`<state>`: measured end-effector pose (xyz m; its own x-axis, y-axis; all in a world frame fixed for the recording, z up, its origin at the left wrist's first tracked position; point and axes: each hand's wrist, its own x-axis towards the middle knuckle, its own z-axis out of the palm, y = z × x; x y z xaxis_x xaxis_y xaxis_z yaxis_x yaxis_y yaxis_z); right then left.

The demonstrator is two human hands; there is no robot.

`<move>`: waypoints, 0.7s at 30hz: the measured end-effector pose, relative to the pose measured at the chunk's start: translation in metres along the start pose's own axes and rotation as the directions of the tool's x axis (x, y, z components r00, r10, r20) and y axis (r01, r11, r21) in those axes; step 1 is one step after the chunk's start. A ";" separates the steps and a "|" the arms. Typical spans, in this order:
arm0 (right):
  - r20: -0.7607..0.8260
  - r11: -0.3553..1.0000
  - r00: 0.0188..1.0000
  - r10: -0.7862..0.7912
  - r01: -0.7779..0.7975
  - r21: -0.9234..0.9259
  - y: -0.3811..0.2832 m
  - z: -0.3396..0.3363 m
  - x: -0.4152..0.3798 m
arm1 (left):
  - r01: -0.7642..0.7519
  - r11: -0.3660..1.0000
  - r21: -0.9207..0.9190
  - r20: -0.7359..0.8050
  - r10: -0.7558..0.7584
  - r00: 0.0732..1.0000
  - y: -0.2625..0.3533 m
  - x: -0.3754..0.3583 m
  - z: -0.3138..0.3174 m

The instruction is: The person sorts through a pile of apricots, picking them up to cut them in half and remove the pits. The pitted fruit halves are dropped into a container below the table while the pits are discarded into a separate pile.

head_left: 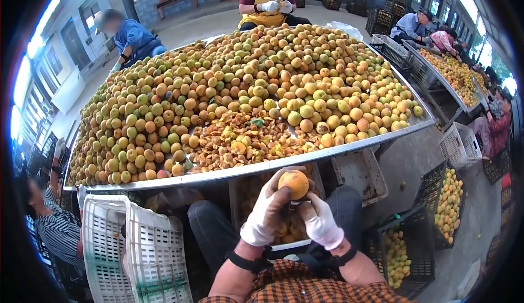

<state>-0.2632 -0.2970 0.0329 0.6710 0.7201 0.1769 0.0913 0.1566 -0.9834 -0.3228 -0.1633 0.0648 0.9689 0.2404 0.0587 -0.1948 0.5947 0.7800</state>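
Note:
In the head view my left hand [265, 211], in a white glove with dirty fingertips, is closed around an orange-yellow apricot [293, 184]. My right hand [321, 222], gloved the same way, is closed just below and right of the fruit. Its fingers are pinched together; whatever they hold is hidden. Both hands are over my lap, in front of the metal-rimmed table [240, 171]. Directly beyond them lies a heap of split brownish-orange apricot pieces [234, 142]. Whole apricots [218, 79] cover much of the tabletop. Below my hands, a crate [289, 244] with fruit is partly hidden.
White plastic baskets [155, 248] stand at left. Black crates of apricots [447, 205] sit on the floor at right, near a white crate [459, 146]. A person in a yellow apron [267, 3] works across the table; others sit at left and around another fruit table [450, 76].

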 end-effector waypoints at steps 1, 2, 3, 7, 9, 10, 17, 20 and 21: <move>0.068 0.992 0.996 -0.060 0.067 -0.107 -0.006 -0.007 0.002 | 0.005 0.997 0.077 0.024 -0.007 1.000 0.005 0.002 -0.008; 0.137 0.990 0.989 0.056 -0.037 -0.137 -0.013 -0.016 0.004 | 0.089 0.985 0.147 0.005 -0.090 0.996 0.020 0.000 -0.003; 0.195 0.984 0.980 0.027 0.009 -0.179 -0.013 -0.024 0.008 | 0.115 0.949 0.293 0.055 -0.137 0.989 0.031 0.004 -0.009; 0.165 0.996 0.983 0.075 -0.083 0.039 -0.004 -0.021 0.009 | 0.124 0.907 0.404 0.046 -0.155 0.987 0.034 0.008 -0.008; 0.105 0.988 0.990 0.091 -0.103 0.119 -0.004 -0.013 0.003 | -0.023 0.970 0.243 0.002 0.024 1.000 0.009 0.004 -0.003; 0.039 0.971 0.992 0.121 -0.127 0.202 -0.002 -0.007 0.000 | -0.023 0.993 0.116 -0.029 0.027 0.999 -0.005 0.001 -0.001; 0.185 0.987 0.975 0.126 -0.141 0.071 -0.005 -0.025 -0.001 | 0.116 0.970 0.216 0.018 -0.122 0.992 0.027 -0.003 -0.004; 0.310 0.939 0.925 0.222 -0.117 -0.323 -0.027 -0.040 0.010 | 0.205 0.893 0.400 0.072 -0.253 0.965 0.047 -0.001 -0.014; 0.325 0.930 0.914 0.242 -0.124 -0.345 -0.034 -0.041 0.013 | 0.214 0.875 0.434 0.077 -0.272 0.959 0.046 -0.002 -0.019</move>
<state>-0.2272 -0.3209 0.0668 0.3968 0.9157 -0.0634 0.2558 -0.1766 -0.9505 -0.3366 -0.1216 0.0889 0.9941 0.0096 -0.1083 0.1029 0.2385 0.9657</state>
